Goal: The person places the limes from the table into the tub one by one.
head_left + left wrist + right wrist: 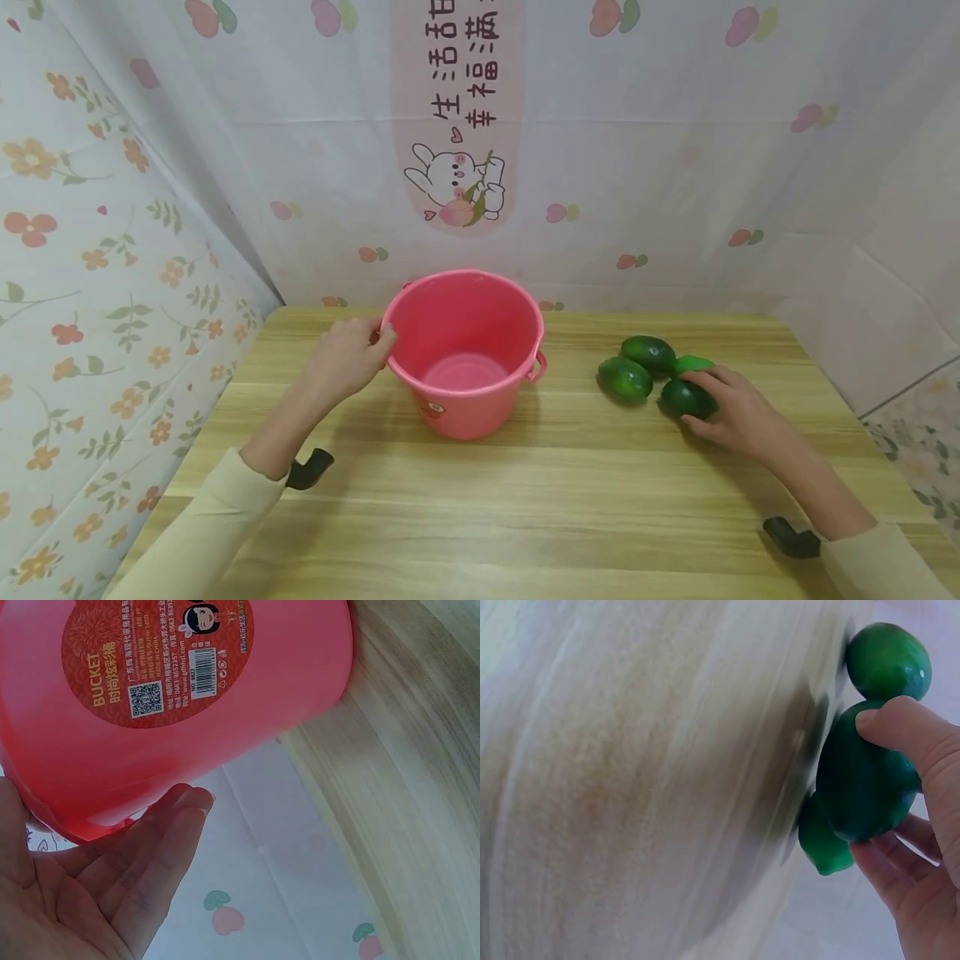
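A pink bucket [465, 417] stands upright on the wooden table, its inside bare in the head view. My left hand [347, 358] grips its rim at the left, thumb at the rim and fingers against the outer wall. A red round label [157, 660] shows on the bucket in the left wrist view. To the right, my right hand [742, 412] holds a dark green oval fruit [866, 776] between thumb and fingers, low over the table. Beside it lie a bright green fruit [692, 364], partly hidden, and two green oval fruits [626, 379].
The table [480, 517] has a light wood grain. Behind it hangs a white printed curtain [637, 167], and a flowered cloth [90, 317] hangs at the left. A bucket handle end [538, 367] sticks out on the right of the bucket. Black straps [791, 537] sit at both wrists.
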### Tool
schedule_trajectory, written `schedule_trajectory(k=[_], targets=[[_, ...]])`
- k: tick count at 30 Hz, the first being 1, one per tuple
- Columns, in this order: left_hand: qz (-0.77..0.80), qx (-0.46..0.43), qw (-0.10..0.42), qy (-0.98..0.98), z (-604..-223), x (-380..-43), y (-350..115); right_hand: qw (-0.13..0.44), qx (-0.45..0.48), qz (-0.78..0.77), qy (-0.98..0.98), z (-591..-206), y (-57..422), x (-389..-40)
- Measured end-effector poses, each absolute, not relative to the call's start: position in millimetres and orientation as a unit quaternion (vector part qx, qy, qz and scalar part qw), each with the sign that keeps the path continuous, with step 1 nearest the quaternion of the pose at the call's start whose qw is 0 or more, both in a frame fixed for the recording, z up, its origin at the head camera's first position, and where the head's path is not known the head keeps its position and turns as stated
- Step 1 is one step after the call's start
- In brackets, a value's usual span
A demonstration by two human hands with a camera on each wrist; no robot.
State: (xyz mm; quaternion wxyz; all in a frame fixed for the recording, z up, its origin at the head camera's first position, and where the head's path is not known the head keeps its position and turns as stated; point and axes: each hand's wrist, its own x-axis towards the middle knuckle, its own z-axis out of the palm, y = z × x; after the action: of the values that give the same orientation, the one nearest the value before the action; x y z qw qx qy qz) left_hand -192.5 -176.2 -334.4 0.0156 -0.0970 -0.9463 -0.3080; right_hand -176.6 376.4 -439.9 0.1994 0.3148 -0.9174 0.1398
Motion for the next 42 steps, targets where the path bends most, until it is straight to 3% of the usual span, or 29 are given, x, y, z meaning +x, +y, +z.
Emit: schedule_trajectory(k=[42], targets=[[-0.315,-0.097,0.002,-0.944,-337.1,-192.8,-177.0,0.183,0.267,0.256,-0.911,-390.6,358.0,-168.0]])
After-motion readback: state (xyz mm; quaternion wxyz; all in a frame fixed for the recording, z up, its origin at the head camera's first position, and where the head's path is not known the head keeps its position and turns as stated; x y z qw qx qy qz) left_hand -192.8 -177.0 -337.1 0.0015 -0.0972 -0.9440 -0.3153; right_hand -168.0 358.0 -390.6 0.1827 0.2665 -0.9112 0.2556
